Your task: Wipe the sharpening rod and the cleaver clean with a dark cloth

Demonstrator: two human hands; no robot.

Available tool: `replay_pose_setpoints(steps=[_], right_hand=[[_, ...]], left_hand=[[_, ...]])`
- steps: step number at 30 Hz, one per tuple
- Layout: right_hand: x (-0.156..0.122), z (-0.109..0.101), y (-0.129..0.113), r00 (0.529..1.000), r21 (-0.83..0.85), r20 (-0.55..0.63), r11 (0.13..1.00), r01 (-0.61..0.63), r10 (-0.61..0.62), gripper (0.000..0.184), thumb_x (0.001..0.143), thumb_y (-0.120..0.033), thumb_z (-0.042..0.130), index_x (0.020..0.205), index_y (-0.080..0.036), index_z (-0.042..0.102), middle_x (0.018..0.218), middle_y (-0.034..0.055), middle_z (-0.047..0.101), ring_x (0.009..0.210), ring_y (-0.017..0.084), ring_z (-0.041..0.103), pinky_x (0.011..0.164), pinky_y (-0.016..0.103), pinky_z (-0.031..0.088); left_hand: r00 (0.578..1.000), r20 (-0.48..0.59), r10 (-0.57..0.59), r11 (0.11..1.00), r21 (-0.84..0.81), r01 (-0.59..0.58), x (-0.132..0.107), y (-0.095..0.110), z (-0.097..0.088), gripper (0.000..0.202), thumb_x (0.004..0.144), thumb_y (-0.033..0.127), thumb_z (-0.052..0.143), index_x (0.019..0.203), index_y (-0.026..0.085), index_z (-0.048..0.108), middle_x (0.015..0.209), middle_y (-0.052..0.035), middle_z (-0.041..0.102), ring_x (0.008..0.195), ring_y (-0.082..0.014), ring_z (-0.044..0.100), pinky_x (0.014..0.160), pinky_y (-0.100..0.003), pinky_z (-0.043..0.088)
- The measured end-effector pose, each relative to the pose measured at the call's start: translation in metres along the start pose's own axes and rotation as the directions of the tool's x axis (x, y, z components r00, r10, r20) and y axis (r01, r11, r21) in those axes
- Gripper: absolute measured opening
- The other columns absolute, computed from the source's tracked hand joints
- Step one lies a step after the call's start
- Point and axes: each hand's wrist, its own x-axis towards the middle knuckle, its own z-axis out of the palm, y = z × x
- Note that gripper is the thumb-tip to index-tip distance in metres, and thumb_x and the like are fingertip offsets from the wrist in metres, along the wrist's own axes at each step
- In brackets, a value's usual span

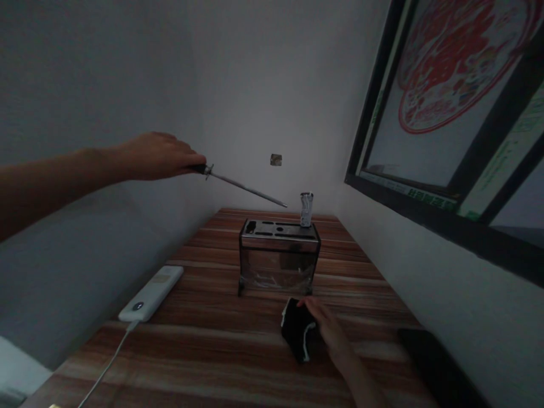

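My left hand (159, 156) is raised at the left and closed round the dark handle of a thin metal sharpening rod (246, 187). The rod slants down to the right, its tip just above a metal knife block (278, 252) with a clear front and slots on top. A silvery handle (306, 208) sticks up from the block's right rear corner. My right hand (325, 328) rests on the wooden table (204, 340) in front of the block, fingers on a black cloth (297, 331) with a white edge.
A white power bank (152, 293) with a white cable (108, 362) lies at the table's left. A dark flat object (437, 368) lies at the right edge. Grey walls close in left and behind; a dark-framed window (446, 124) is on the right.
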Motion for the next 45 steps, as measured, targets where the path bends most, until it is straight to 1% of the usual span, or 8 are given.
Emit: replay_pose_setpoints(steps=[4,9,15,22,25,28,34,45], right_hand=[[-0.006,0.002,-0.004,0.980,0.022,0.176,0.994,-0.104,0.099,0.024,0.065,-0.030,0.063,0.088,-0.023,0.067,0.083,-0.0003,0.066,0.078,0.020,0.058,0.068,0.028,0.042],[-0.008,0.001,-0.007,0.970,0.027,0.198,0.989,-0.149,0.140,0.027,0.063,-0.020,0.058,0.088,-0.024,0.066,0.079,-0.0019,0.065,0.071,0.018,0.057,0.063,0.026,0.040],[-0.008,0.003,-0.009,0.972,0.020,0.200,0.991,-0.131,0.125,0.027,0.063,-0.018,0.056,0.088,-0.023,0.065,0.079,-0.0018,0.065,0.071,0.017,0.057,0.063,0.026,0.039],[-0.005,0.002,0.000,0.969,0.010,0.201,0.989,-0.148,0.143,0.029,0.064,-0.020,0.056,0.092,-0.023,0.064,0.078,-0.0016,0.065,0.070,0.018,0.057,0.062,0.026,0.040],[-0.005,0.002,-0.001,0.971,-0.003,0.199,0.991,-0.137,0.134,0.028,0.064,-0.020,0.056,0.091,-0.023,0.064,0.079,-0.0013,0.065,0.071,0.018,0.057,0.062,0.026,0.040],[-0.005,0.002,-0.002,0.970,-0.016,0.198,0.990,-0.141,0.141,0.029,0.064,-0.021,0.056,0.091,-0.023,0.064,0.080,-0.0009,0.065,0.071,0.018,0.057,0.061,0.027,0.040],[-0.003,0.001,0.001,0.967,-0.028,0.208,0.989,-0.143,0.146,0.030,0.062,-0.020,0.055,0.092,-0.022,0.063,0.084,-0.0006,0.064,0.076,0.018,0.057,0.065,0.027,0.040],[-0.005,0.002,-0.006,0.963,-0.047,0.218,0.988,-0.150,0.156,0.029,0.063,-0.023,0.056,0.092,-0.023,0.062,0.080,-0.0006,0.063,0.075,0.019,0.057,0.064,0.027,0.040]], left_hand=[[0.993,0.016,0.113,0.993,-0.037,-0.112,0.027,-0.006,-0.018,0.052,0.088,0.041,0.026,0.104,-0.001,0.054,0.083,0.0071,0.052,0.094,-0.0102,0.040,0.081,-0.023,0.018],[0.981,0.081,0.178,0.984,-0.040,-0.175,0.060,0.002,-0.037,0.047,0.090,0.028,0.023,0.102,-0.006,0.053,0.088,0.0061,0.053,0.104,-0.0131,0.042,0.085,-0.024,0.018],[0.972,0.007,0.237,0.965,-0.113,-0.235,0.076,0.000,-0.054,0.037,0.085,0.024,0.035,0.085,-0.008,0.053,0.071,0.0123,0.049,0.100,-0.0085,0.046,0.081,-0.020,0.017],[0.980,0.043,0.194,0.965,-0.187,-0.183,0.078,-0.001,-0.060,0.027,0.083,0.020,0.046,0.086,-0.006,0.053,0.078,0.0096,0.055,0.106,-0.0105,0.043,0.087,-0.021,0.018],[0.979,0.069,0.191,0.967,-0.182,-0.176,0.077,0.001,-0.063,0.035,0.087,0.025,0.037,0.084,-0.007,0.052,0.082,0.0073,0.056,0.109,-0.0122,0.042,0.088,-0.021,0.020],[0.962,0.075,0.264,0.963,-0.074,-0.258,0.079,0.003,-0.063,0.051,0.091,0.033,0.022,0.088,-0.008,0.052,0.082,0.0053,0.056,0.109,-0.0138,0.043,0.091,-0.027,0.021],[0.926,0.054,0.373,0.916,0.137,-0.376,0.088,0.000,-0.059,0.049,0.095,0.045,0.028,0.095,0.003,0.055,0.082,-0.0011,0.060,0.093,-0.0112,0.051,0.092,-0.028,0.028],[0.909,-0.002,0.417,0.908,0.036,-0.417,0.119,0.024,-0.077,0.029,0.092,0.034,0.037,0.087,0.016,0.058,0.076,-0.0017,0.060,0.096,-0.0162,0.054,0.090,-0.029,0.031]])
